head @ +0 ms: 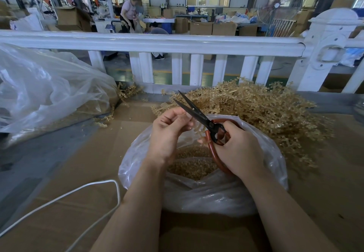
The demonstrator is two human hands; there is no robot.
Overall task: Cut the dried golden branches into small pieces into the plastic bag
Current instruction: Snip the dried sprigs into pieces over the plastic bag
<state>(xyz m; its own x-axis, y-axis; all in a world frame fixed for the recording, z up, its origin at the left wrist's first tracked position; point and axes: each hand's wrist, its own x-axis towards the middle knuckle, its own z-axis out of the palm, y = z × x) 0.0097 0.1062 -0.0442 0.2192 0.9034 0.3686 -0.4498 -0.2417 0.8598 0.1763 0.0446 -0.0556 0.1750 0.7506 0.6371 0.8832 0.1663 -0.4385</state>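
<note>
We see left hand (169, 131) pinching a golden branch piece (199, 128) above the plastic bag (206, 192); right hand (238, 151) gripping red-handled scissors (199, 116), blades spread. Branch pile (266, 110) lies just behind bag.

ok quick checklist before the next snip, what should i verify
1. Scissors blades open: ok, they stand apart, tips pointing away from the person.
2. Right hand gripping the red handles: ok.
3. Left hand pinching a branch piece: ok, held just below the blades.
4. Branch between the blades: cannot tell, the hand hides the stem.
5. Left fingers clear of the blades: not ok, they sit right against the lower blade.
6. Bag under the cut: ok, its open mouth lies below both hands, cut pieces already inside.
</note>
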